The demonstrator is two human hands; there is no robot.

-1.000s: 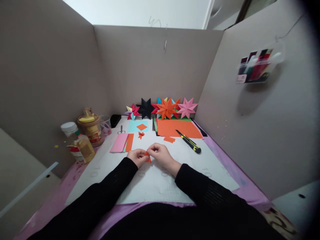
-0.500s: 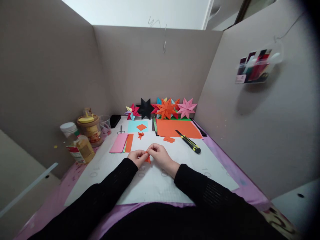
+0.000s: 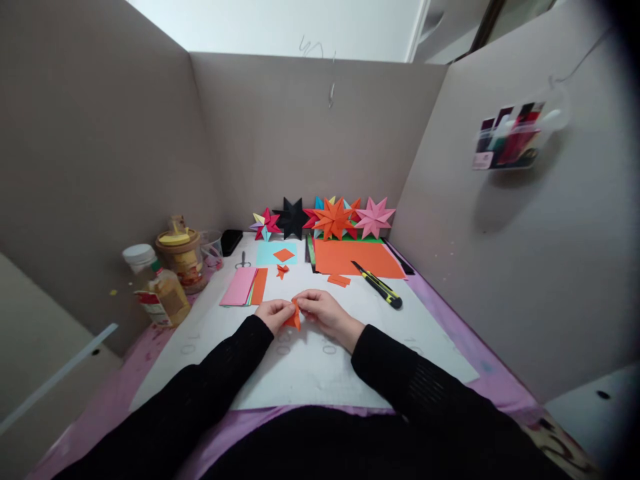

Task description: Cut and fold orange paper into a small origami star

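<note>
Between both hands is a small folded piece of orange paper (image 3: 295,320), held just above the white board (image 3: 320,380). My left hand (image 3: 275,314) pinches its left side between thumb and fingers. At its upper right edge, my right hand (image 3: 323,310) has thumb and forefinger closed on the paper. A second small folded orange piece (image 3: 283,271) lies on the board beyond my hands. Small orange paper strips (image 3: 339,281) lie farther right, near a yellow-and-black utility knife (image 3: 377,285).
Left stand a bottle (image 3: 159,287), a lidded jar (image 3: 181,257) and a clear cup (image 3: 211,249). Scissors (image 3: 243,261), pink paper (image 3: 239,286), a light blue sheet (image 3: 265,253) and orange sheets (image 3: 357,258) lie farther back. Folded paper stars (image 3: 334,219) lean on the back wall.
My right hand's fingers have shifted slightly at the paper's upper edge, and more of the orange paper shows between my hands. The view has shifted very slightly.
</note>
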